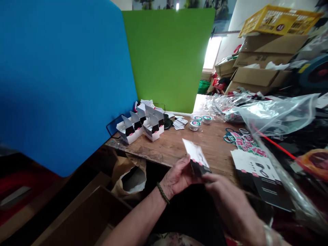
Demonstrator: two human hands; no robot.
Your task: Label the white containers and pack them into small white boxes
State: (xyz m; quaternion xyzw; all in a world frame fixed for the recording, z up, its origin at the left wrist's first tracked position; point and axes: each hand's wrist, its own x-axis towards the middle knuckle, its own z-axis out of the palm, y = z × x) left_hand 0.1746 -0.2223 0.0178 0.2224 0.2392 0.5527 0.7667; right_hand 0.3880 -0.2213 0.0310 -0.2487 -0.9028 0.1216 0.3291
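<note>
A flat black-and-white printed carton [196,153] with pink marks is held above the table's front edge. My left hand [179,174], with a green bead bracelet at the wrist, grips its left side. At its lower right corner my right hand [225,194] has its fingers closed on it; this hand is slightly blurred. Several open small boxes [128,133] in white and black stand upright in two rows at the left of the table. To the right lie more flat cartons [261,174] of the same print.
Round tins [195,125], white cards [180,123] and a heap of stickers [246,141] lie on the wooden table [169,150]. Blue [66,68] and green [169,58] panels rise behind. Clear plastic bags [282,112] crowd the right; a paper bag [118,177] and cardboard box [84,218] are below.
</note>
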